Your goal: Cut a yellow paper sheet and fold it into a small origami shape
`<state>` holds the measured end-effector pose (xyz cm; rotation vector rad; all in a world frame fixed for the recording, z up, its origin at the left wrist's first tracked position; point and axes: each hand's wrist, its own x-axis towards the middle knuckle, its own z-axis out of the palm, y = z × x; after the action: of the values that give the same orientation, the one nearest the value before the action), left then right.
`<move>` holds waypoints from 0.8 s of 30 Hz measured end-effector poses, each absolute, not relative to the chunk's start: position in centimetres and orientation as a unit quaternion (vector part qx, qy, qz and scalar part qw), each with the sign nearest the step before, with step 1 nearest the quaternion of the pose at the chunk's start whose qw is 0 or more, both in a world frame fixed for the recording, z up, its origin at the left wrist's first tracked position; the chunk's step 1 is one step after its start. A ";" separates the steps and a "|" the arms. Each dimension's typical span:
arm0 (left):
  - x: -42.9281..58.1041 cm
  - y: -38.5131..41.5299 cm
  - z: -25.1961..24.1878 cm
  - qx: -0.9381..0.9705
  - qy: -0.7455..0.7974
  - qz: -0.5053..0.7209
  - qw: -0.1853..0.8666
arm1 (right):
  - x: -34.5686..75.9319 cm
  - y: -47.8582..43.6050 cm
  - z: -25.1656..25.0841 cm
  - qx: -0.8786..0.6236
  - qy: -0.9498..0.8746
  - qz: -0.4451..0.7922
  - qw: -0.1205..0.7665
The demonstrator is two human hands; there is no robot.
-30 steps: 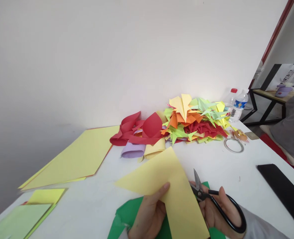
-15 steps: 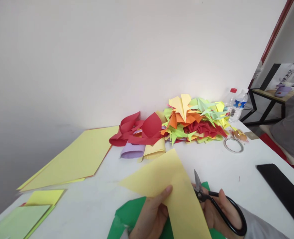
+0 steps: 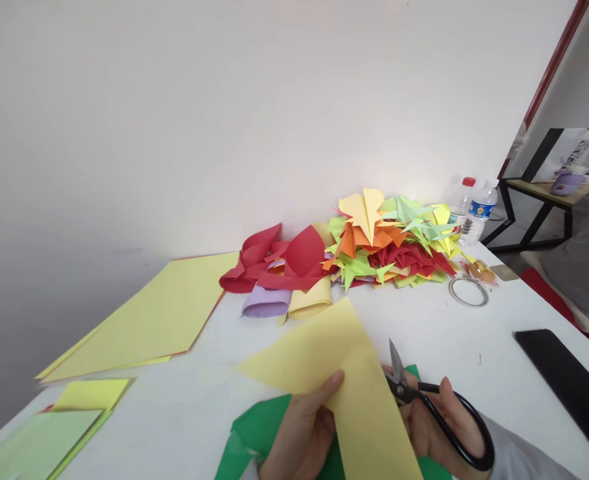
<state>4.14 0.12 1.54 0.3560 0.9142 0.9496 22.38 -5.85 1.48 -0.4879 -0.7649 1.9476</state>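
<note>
A pale yellow sheet of paper (image 3: 359, 373), angled with a point at its top, is pinched in my left hand (image 3: 304, 420), the thumb lying on its face. My right hand (image 3: 434, 427) grips black-handled scissors (image 3: 409, 393) at the sheet's right edge. One steel blade points upward; the other blade is largely hidden by the paper and fingers. Green material (image 3: 254, 427) shows beneath both hands, and the sheet covers much of it.
Large yellow sheets (image 3: 164, 313) and smaller green and yellow papers (image 3: 39, 440) lie left. Rolled red paper shapes (image 3: 302, 257) and piled folded paper planes (image 3: 389, 240) sit by the wall. Tape roll (image 3: 468, 292), bottles (image 3: 479, 213) and a black slab (image 3: 564, 387) are right.
Almost nothing differs. The yellow sheet and my left hand have shifted very slightly left, and the scissors stay at the same edge.
</note>
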 end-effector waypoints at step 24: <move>4.0 -0.2 1.2 0.175 0.391 0.406 0.807 | 22.1 -6.0 1.4 -0.202 -0.306 0.794 0.484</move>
<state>4.00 -0.19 1.21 0.3746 0.8357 0.8686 22.05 -5.96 1.37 -0.4925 -0.7441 1.9344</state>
